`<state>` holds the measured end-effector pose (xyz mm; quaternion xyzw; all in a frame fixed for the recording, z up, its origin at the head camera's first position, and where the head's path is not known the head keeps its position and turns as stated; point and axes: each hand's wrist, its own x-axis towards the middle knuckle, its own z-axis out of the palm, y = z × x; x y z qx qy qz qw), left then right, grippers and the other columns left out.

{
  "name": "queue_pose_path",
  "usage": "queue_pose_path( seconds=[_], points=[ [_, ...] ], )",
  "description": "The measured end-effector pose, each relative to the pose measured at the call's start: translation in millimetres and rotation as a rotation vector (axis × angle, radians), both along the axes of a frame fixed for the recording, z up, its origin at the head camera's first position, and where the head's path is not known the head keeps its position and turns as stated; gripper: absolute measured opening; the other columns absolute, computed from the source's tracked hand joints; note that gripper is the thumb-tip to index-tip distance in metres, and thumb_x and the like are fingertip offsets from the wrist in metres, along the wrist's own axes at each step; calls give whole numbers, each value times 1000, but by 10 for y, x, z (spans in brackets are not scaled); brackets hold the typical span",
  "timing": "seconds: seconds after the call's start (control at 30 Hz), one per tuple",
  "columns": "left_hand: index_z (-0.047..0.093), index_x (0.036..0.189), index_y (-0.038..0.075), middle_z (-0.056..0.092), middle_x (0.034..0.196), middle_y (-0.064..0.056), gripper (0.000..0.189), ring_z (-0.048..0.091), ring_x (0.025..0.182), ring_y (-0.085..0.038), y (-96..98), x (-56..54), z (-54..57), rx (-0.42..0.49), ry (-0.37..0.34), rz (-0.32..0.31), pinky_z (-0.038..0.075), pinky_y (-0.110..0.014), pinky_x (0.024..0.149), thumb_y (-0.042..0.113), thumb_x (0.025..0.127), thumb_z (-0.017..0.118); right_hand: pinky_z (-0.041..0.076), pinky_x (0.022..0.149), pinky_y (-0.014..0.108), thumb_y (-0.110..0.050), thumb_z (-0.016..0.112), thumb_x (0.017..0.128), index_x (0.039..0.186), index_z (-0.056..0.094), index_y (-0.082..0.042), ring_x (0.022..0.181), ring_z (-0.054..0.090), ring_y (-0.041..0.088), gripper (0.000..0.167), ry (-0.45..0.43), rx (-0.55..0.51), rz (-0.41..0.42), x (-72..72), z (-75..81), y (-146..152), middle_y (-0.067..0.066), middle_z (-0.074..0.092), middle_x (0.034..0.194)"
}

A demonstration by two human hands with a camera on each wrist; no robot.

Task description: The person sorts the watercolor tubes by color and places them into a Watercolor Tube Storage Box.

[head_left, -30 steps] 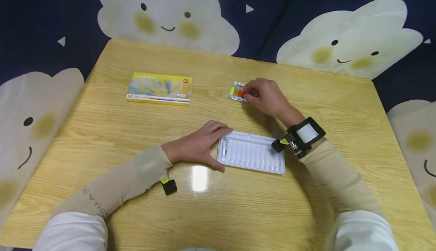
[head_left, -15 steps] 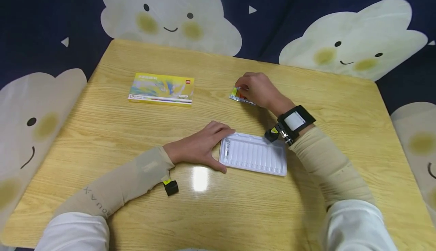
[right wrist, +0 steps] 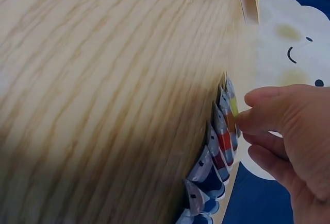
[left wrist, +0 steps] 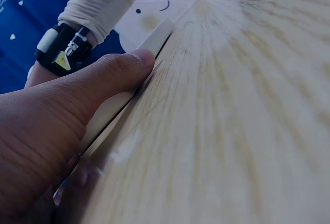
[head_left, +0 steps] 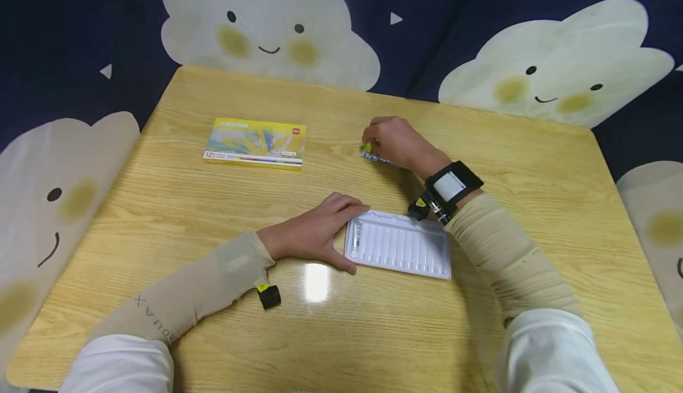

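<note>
In the head view a white slotted plastic tray (head_left: 401,245) lies on the table, a whitish tube (head_left: 358,236) in its leftmost slot. My left hand (head_left: 320,233) holds the tray's left end, thumb at the near corner and index finger at the far one. The left wrist view has the thumb (left wrist: 121,69) pressed along the tray's side. Beyond the tray, my right hand (head_left: 397,141) reaches over a row of small paint tubes, mostly hidden under it. In the right wrist view its thumb and index fingertips are right beside the yellow paint tube (right wrist: 231,98), the row's end one.
A yellow paint box (head_left: 255,144) lies flat at the table's back left. Darker tubes, among them a blue one (right wrist: 210,177), continue the row toward the camera in the right wrist view. A cloud-printed dark cloth (head_left: 416,31) hangs behind the wooden table (head_left: 224,334).
My right hand has moved left along the row of paint tubes, from the red ones to the yellow end, covering most of them. The left hand and tray have stayed put.
</note>
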<state>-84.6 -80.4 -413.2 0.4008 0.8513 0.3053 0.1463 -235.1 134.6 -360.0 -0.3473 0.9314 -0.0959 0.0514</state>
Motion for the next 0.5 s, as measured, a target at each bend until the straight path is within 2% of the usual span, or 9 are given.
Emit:
queue_pose_path(
  seconds=[0.3,0.5],
  points=[
    [36,160,10,41,157,-6,114,37,144,-22,3,2,-3,-4,5,-5,40,-40,121,64,73,86,56,99,43,2,60,95,114,79,-5,111,71,26,29,-56,36,-35,-37,6,-42,12,77,121],
    [35,161,10,40,158,-7,114,37,144,-22,-6,9,-4,-4,-1,-2,40,-40,121,64,74,86,56,99,43,-1,69,94,112,80,-7,111,71,28,22,-39,52,29,-41,6,-88,11,78,117]
  ],
)
